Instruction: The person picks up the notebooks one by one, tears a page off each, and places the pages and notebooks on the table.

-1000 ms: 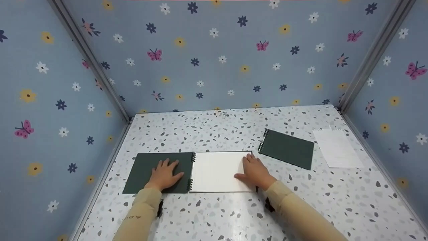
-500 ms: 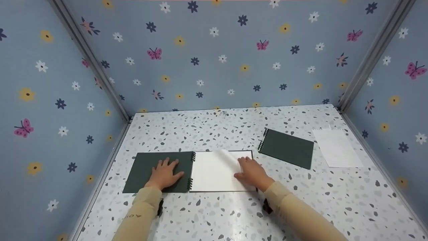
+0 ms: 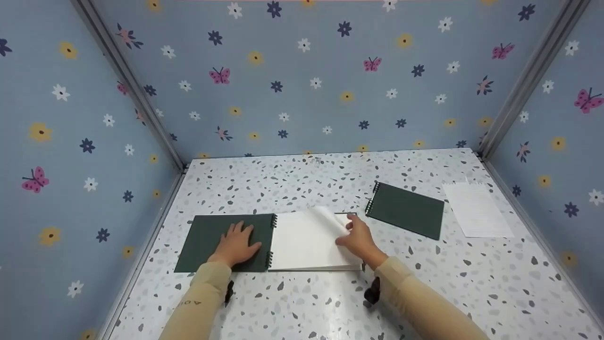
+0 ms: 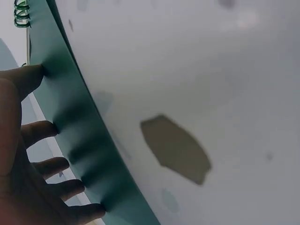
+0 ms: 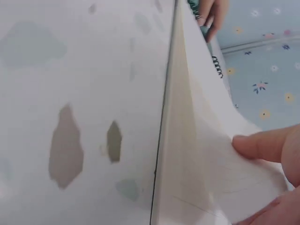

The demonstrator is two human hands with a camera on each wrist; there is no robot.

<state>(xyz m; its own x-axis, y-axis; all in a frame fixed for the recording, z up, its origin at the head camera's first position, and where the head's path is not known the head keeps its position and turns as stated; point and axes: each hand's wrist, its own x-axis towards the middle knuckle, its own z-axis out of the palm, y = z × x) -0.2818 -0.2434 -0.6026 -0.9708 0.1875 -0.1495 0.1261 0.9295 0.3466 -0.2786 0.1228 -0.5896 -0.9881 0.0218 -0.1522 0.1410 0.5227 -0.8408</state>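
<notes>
A spiral notebook lies spread out in the head view, its dark green cover [image 3: 200, 241] folded out left and its white pages [image 3: 297, 243] to the right of the black coil [image 3: 270, 259]. My left hand [image 3: 235, 245] rests on the cover with fingers spread; in the left wrist view the fingertips [image 4: 96, 211] press on the green surface. At the pages' right edge, my right hand [image 3: 358, 237] pinches a lifted page [image 3: 325, 218]. The right wrist view has the thumb [image 5: 260, 145] on one face of the bent page [image 5: 229, 164], with fingers partly hidden behind it.
A second, closed green spiral notebook [image 3: 408, 211] lies tilted at the right. Beyond it is a loose lined sheet [image 3: 476, 210] with a torn top edge. Flower-patterned walls [image 3: 302, 94] stand behind and on both sides of the speckled table [image 3: 283, 182].
My right hand has drawn in from lying on the page's right edge to pinching it. The page's right side has curled up off the stack. My left hand stays on the cover.
</notes>
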